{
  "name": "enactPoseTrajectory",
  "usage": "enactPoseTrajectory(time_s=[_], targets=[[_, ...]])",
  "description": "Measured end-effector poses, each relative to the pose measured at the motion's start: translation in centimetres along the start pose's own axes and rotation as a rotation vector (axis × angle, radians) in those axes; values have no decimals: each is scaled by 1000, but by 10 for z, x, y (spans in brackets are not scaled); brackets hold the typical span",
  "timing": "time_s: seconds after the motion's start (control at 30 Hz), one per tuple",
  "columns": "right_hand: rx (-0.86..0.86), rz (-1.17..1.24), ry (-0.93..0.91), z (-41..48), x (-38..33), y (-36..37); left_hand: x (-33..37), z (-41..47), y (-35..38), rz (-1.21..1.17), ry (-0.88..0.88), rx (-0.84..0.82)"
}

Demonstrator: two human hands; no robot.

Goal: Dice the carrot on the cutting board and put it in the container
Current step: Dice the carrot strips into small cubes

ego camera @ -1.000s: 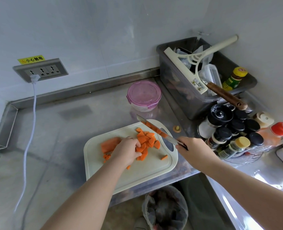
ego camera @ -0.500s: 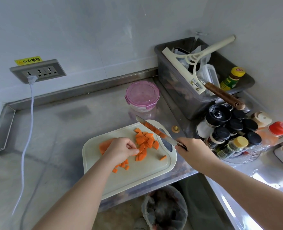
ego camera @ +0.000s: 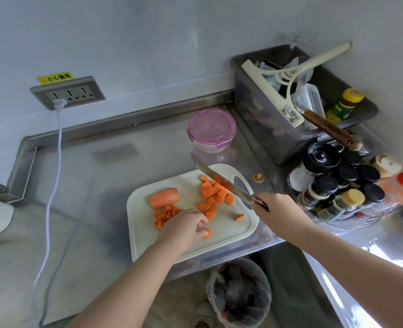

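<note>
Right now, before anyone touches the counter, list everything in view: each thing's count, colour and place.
cutting board: one, white, front of the steel counter.
carrot stub: one, orange, board's back left.
carrot dice: small pile, orange, before the stub.
carrot slices: heap, orange, board's right half.
knife: one, steel, slanted above the slices.
container: one, clear with pink lid, behind the board.
storage bin: one, grey, back right corner.
squeegee: one, cream, across the storage bin.
spice jars: many, mostly black caps, right of the board.
socket panel: one, grey, on the wall.
cable: one, white, plugged into the panel.
waste bin: one, lined, below the counter edge.
left hand: one, on the board by the dice.
right hand: one, grips the knife handle.
</note>
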State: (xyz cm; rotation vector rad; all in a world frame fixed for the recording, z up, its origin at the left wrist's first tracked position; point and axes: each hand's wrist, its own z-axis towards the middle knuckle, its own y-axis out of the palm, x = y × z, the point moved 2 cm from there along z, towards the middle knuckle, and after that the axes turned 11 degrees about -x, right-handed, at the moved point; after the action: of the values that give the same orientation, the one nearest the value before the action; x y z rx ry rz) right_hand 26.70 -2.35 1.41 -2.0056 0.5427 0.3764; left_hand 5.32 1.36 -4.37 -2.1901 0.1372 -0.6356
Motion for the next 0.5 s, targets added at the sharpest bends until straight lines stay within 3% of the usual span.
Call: enactPoseTrajectory(time_s=[0.1, 0.37, 0.5], targets=[[-9, -11, 1, -2, 0, 0, 7, -5, 2, 150, 43, -32], [-20, -39, 22, -6, -5, -4, 16, -8, 2, 343, 109, 75], [-24, -30, 24, -7, -5, -6, 11, -6, 2, 181, 94, 98]])
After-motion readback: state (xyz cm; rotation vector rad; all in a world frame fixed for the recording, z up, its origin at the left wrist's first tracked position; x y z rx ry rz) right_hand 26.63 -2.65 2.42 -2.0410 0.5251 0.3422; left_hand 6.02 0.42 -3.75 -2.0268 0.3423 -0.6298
